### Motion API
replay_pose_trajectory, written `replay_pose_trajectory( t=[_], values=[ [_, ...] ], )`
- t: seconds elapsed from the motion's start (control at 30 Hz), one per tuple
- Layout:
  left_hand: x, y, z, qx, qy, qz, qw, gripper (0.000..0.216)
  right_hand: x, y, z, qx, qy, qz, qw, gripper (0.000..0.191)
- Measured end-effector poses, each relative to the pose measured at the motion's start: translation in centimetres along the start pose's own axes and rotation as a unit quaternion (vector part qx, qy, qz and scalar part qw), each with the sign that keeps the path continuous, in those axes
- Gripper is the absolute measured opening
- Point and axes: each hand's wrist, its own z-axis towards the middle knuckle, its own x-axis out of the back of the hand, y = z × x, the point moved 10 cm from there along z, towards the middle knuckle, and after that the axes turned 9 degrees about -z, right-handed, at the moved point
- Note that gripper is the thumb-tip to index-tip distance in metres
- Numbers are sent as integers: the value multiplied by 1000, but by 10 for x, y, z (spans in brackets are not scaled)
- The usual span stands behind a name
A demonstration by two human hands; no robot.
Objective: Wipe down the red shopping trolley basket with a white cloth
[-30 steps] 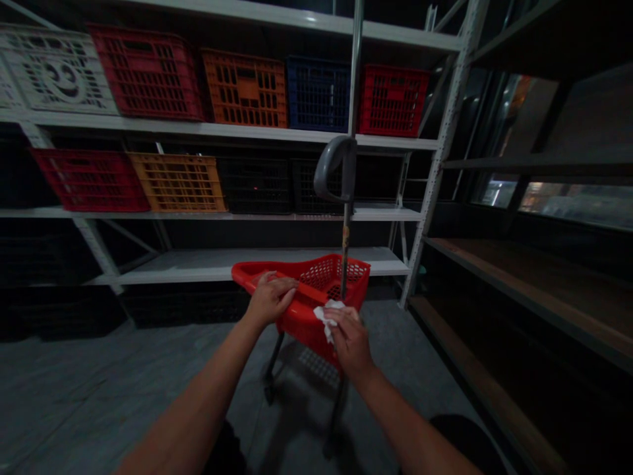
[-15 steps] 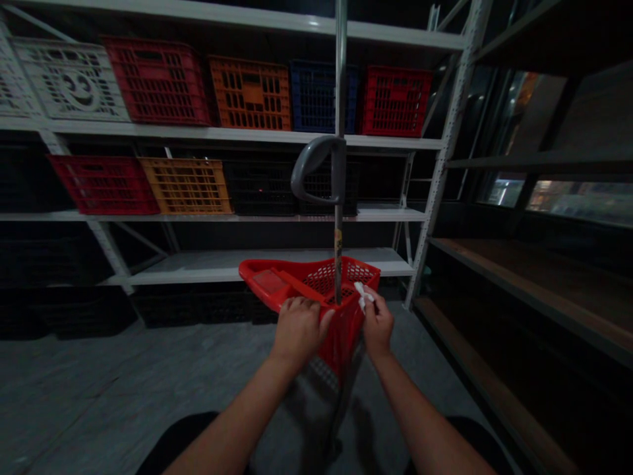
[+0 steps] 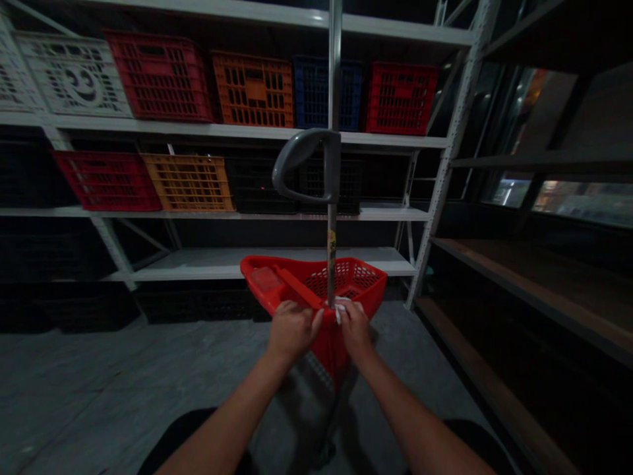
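Note:
A red plastic shopping cart basket (image 3: 297, 287) stands in front of me, with a metal pole (image 3: 331, 264) rising at its near corner. A grey loop handle (image 3: 284, 173) is fixed on that pole. My left hand (image 3: 293, 332) is closed over the basket's near rim, left of the pole. In my right hand (image 3: 357, 330) a white wipe (image 3: 339, 307) is pinched; it presses on the rim right beside the pole's base. Part of the wipe is hidden by my fingers.
White metal shelving (image 3: 247, 264) stands behind the cart. On it sit a white crate (image 3: 74, 79), red crates (image 3: 158, 79), an orange crate (image 3: 254, 92), a blue crate (image 3: 312, 92) and a yellow crate (image 3: 190, 181). Wooden shelves (image 3: 494, 270) run along the right. Grey floor (image 3: 74, 389) spreads below.
My right hand has moved left with the wipe, from the basket's right side to the rim by the pole. The cart and pole have turned slightly. My left hand keeps its grip.

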Motion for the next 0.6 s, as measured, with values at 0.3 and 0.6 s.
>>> replay_pose_trajectory(
  t=[0.3, 0.6],
  values=[
    [14, -26, -13, -32, 6, -17, 999, 39, -5, 72, 8, -72, -21, -56, 996, 25],
    [21, -46, -19, -62, 58, -36, 996, 35, -23, -4, -8, 34, -45, 16, 998, 26]
  ],
)
